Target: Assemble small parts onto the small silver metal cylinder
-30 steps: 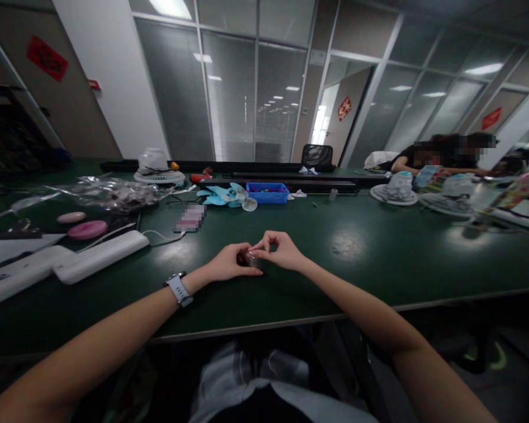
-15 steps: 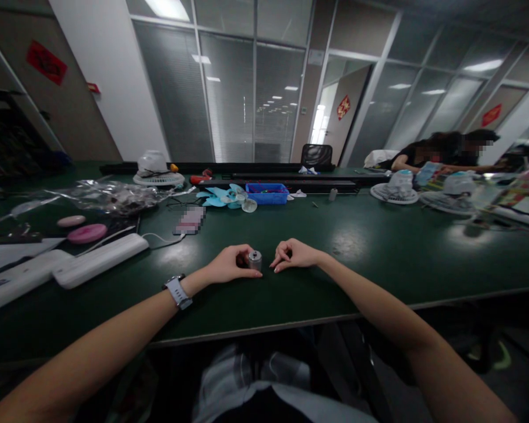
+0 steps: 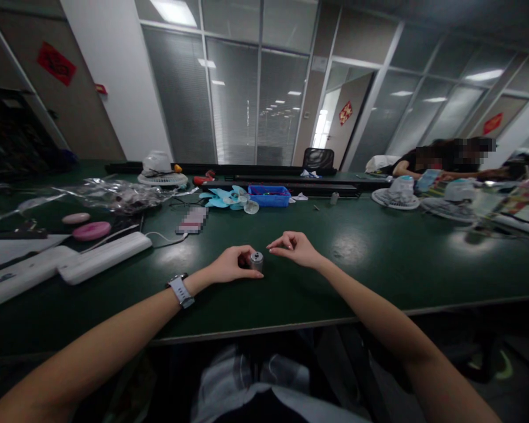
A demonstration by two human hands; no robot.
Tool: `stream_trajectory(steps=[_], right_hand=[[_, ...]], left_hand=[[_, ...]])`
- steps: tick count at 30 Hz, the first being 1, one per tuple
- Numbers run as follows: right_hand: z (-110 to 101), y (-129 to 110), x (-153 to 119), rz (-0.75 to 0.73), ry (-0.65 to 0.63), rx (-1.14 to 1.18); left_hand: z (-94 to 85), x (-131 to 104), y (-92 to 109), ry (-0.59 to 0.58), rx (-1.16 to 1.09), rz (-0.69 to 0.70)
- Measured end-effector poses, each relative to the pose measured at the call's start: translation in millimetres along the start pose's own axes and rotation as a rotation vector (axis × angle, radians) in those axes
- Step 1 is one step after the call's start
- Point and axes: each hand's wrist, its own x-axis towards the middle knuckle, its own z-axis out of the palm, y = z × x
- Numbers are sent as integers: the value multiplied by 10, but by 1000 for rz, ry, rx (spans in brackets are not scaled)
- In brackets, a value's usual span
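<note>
Curling round a small metal cylinder (image 3: 257,264), our left hand (image 3: 233,264) has it between the thumb on the near side and the fingers behind. The cylinder is upright on the table (image 3: 291,302), long axis vertical, its top face bare with a dark spot at the centre. Our right hand (image 3: 294,249) is apart from it, just beside it to the right and a little farther off, thumb and forefinger tips drawn close and aimed at that top; we cannot tell whether they pinch anything. The left hand is the nearer, being in contact.

Farther out to the left we see a phone (image 3: 192,220) on a white cable. Beyond both hands lie blue fan blades (image 3: 223,198), a blue tray (image 3: 271,201) touching or close to them, and, farther right, another small cylinder (image 3: 334,198), also upright.
</note>
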Motion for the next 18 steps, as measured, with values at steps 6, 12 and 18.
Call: stream_trajectory(steps=[6,12,18], right_hand=[[305,-174,31,-101,35,-1],[340,-169,30,-94,-25,-50],[264,-121,47,-107,45,-102]], left_hand=[[21,16,-10,29,14,0],[11,18,2,37,64,17],[19,9,-7,21,8,21]])
